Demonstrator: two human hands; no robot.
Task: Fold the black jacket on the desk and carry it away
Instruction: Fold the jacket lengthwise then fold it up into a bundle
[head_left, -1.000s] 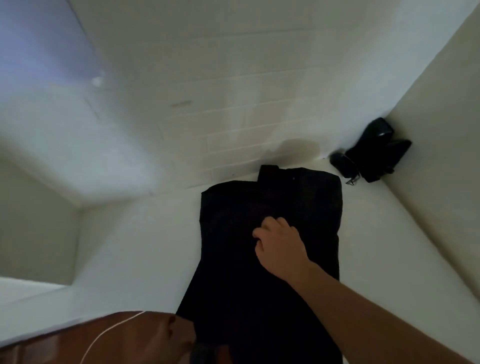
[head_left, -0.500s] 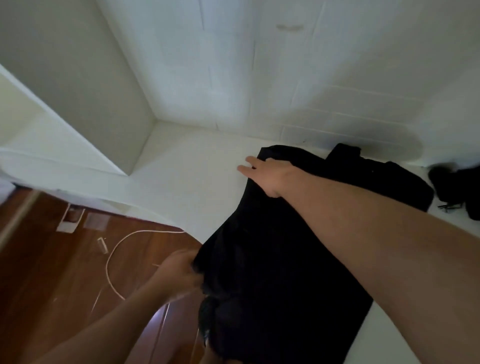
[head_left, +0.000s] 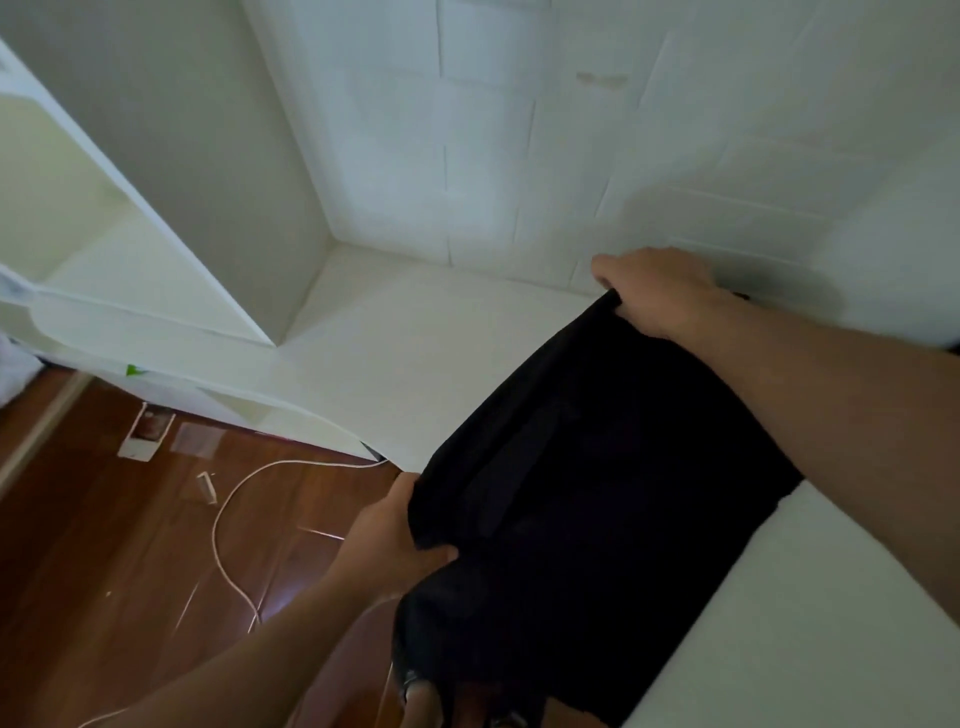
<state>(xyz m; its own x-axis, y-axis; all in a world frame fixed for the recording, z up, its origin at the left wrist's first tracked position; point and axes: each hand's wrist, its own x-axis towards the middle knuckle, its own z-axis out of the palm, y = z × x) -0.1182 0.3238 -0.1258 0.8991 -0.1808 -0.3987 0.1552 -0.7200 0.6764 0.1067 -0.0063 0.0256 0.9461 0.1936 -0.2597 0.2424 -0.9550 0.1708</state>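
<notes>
The black jacket lies flat on the white desk, with its near end hanging over the desk's front edge. My right hand grips the jacket's far left corner near the wall, and my right forearm crosses above the cloth. My left hand pinches the near left edge of the jacket at the desk's front edge, fingers closed under the cloth. The lower hanging part is dark and bunched.
A white tiled wall rises behind the desk. A white shelf panel stands at the left. Below lies a wooden floor with a white cable and small papers.
My right hand moved from the jacket's middle to its far left corner and closed on it. My left hand came up and gripped the near left edge. The view swung left.
</notes>
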